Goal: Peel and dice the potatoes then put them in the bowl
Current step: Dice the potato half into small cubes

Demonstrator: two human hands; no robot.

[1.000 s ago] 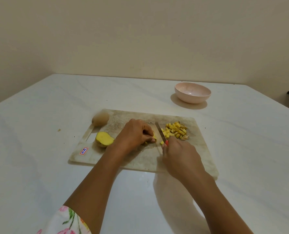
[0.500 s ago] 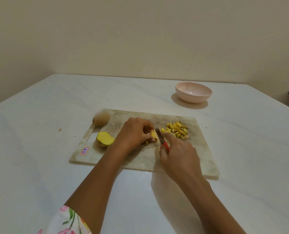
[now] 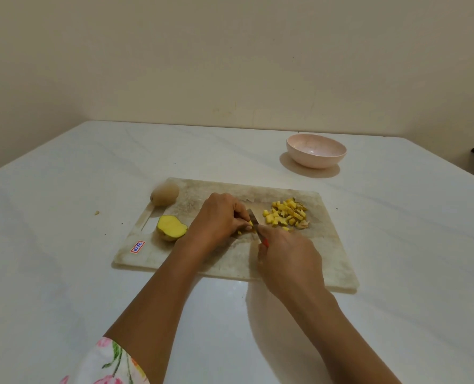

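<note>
Left hand (image 3: 219,217) pinches yellow potato strips (image 3: 249,224) on the worn pale cutting board (image 3: 327,253); right hand (image 3: 288,259), fingers wrapped around the red-handled knife (image 3: 254,217), sets blade beside them. Diced potato pile (image 3: 285,214) lies right; empty pink round bowl (image 3: 316,151) sits far right

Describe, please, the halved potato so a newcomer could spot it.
On the worn pale cutting board, look near its left end, beside the red-bordered sticker. The halved potato lies cut face up, bright yellow, unlike the whole brown potato behind it.
</note>
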